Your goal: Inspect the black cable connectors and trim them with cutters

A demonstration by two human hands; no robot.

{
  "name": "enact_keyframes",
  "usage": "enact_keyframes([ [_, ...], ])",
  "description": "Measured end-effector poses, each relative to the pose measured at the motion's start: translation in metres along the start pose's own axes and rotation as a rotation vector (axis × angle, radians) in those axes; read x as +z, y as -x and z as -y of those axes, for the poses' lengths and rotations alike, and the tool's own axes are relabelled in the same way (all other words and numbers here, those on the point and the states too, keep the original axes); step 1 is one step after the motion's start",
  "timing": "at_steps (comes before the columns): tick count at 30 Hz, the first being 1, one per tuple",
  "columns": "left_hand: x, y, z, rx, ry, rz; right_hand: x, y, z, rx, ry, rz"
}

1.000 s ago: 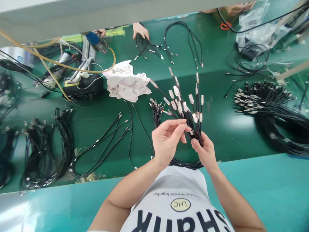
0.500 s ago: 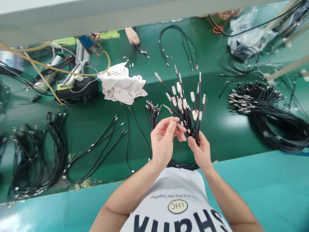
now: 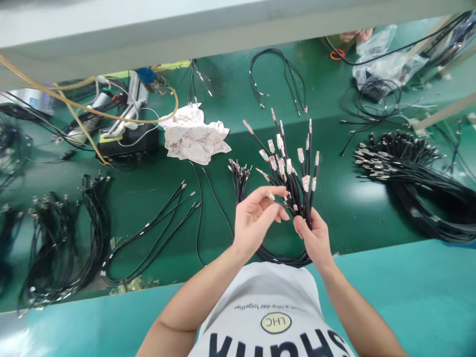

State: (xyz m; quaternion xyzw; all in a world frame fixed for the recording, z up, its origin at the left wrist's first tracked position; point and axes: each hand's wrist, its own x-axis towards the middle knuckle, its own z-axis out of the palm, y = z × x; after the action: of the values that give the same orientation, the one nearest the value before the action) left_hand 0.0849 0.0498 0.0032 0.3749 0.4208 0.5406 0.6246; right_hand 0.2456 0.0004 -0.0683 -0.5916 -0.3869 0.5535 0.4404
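Observation:
My right hand (image 3: 315,235) grips a thick bundle of black cables (image 3: 299,201) near their ends. Their silvery metal connectors fan upward and away from me. At the left side of this bundle, my left hand (image 3: 255,220) has its thumb and fingers around a single black cable's end (image 3: 271,196), with its silvery connector showing between index finger and thumb. The exact contact of the fingertips with that cable is partly hidden. Below my hands, the bundle's black loop (image 3: 284,259) curves over the green table near my shirt.
A smaller cable bundle (image 3: 240,178) lies just left. Further left are loose cables (image 3: 148,233), cable bunches (image 3: 94,213) and a crumpled white cloth (image 3: 195,136). A large coiled bundle (image 3: 412,183) rests at right. A shelf edge (image 3: 238,34) crosses above; another person's hand (image 3: 357,35) shows behind.
My left thumb has moved away from the index fingertip, and the cable's connector now shows between them. The view has shifted slightly. The other person's hand at upper left has gone out of sight.

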Motion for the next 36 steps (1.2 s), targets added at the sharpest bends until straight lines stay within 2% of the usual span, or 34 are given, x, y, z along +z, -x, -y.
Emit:
enact_keyframes([
  [3,-0.011,-0.009,-0.007,0.129,-0.002,-0.140,-0.002,0.003,0.002,0.007,0.004,0.032],
  [5,-0.015,-0.017,-0.013,0.155,-0.029,-0.195,-0.004,0.005,0.002,0.011,0.000,0.055],
  [9,-0.016,-0.028,-0.022,0.117,-0.074,-0.134,-0.008,0.006,-0.001,0.005,-0.009,0.063],
  [15,-0.015,-0.028,-0.021,0.095,-0.014,-0.129,-0.015,0.003,-0.007,0.008,-0.051,0.061],
  [22,-0.013,-0.029,-0.029,0.060,0.013,-0.096,-0.022,0.002,-0.017,0.115,-0.158,0.088],
  [28,-0.014,-0.043,-0.038,0.065,0.025,-0.155,-0.026,0.003,-0.015,0.129,-0.152,0.110],
  [33,-0.019,-0.048,-0.043,0.058,-0.028,-0.109,-0.027,0.004,-0.014,0.136,-0.142,0.109],
  [36,-0.022,-0.047,-0.049,0.126,-0.053,-0.116,-0.028,0.003,-0.015,0.102,-0.113,0.128],
])
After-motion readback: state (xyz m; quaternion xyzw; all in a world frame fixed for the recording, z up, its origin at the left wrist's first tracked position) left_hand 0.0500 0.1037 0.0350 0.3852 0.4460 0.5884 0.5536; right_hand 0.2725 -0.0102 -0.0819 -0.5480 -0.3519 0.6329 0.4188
